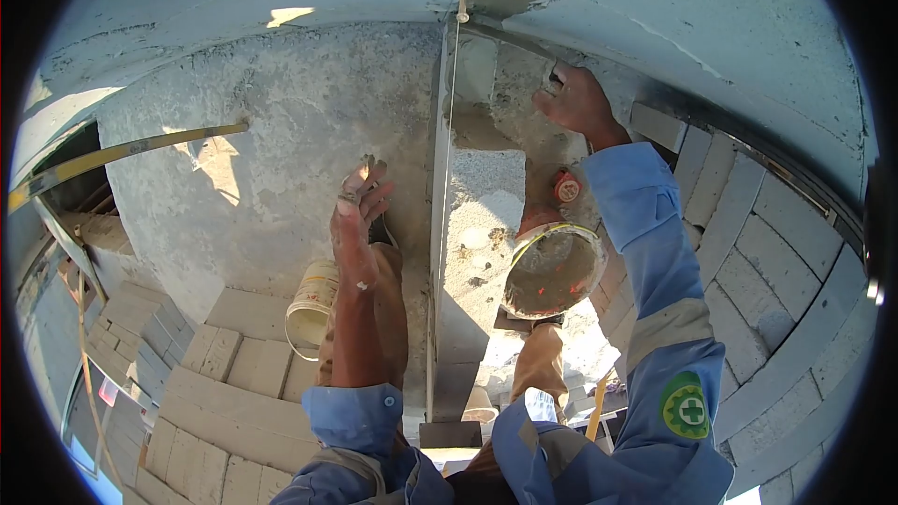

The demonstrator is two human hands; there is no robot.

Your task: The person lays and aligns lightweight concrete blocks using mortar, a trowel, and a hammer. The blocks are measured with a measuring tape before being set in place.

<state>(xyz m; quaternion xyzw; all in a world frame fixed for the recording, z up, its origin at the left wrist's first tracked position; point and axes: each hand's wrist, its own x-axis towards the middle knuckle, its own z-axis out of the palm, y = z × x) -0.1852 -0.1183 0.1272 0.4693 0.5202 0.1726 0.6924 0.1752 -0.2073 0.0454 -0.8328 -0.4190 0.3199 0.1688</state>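
My left hand [363, 194], smeared with grey mortar, is raised left of the narrow wall [442, 206], its fingers apart and nothing in them. On the wall's other side my right hand [582, 103] is closed round the end of a long thin tool [510, 39], which reaches left toward the corner. A taut string [455, 93] runs down from a peg [463, 11] at the top of the narrow wall. Below my right hand are a red round object [566, 187] and a bucket [554, 271] with grey mortar inside.
A white bucket [311, 309] lies tilted beside my left leg. Pale blocks are stacked at lower left [234, 402] and on the right [767, 271]. A yellow-edged strip [140, 148] juts in from the left. Pale walls [655, 19] curve across the top.
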